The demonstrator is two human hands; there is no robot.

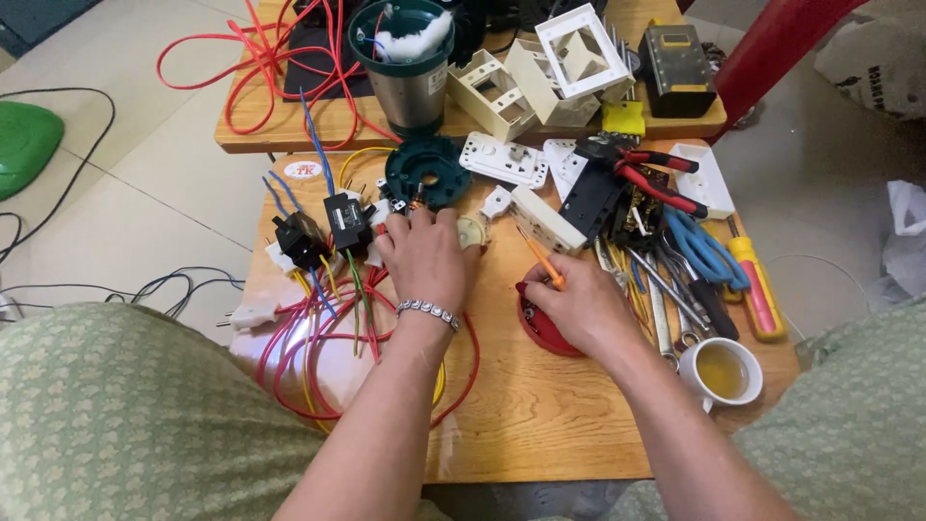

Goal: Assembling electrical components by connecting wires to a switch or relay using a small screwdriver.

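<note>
My left hand (pixel 424 256), with a beaded bracelet on the wrist, rests on the wooden table (pixel 540 415), fingers curled around a small white part next to a dark green round plastic ring (pixel 427 171). My right hand (pixel 579 304) holds a thin orange-handled screwdriver (pixel 542 260), its tip pointing up-left. This hand lies over a red round lid (pixel 545 328). A cream round part (pixel 473 232) lies between the hands. Black relay blocks (pixel 328 227) with coloured wires sit left of my left hand.
Red, yellow and green wires (pixel 318 338) loop at the table's left. Pliers, cutters and screwdrivers (pixel 675 241) pile at the right, by a cup of tea (pixel 721 371). White switch boxes (pixel 540 68) and a steel canister (pixel 405 68) stand on a second table behind.
</note>
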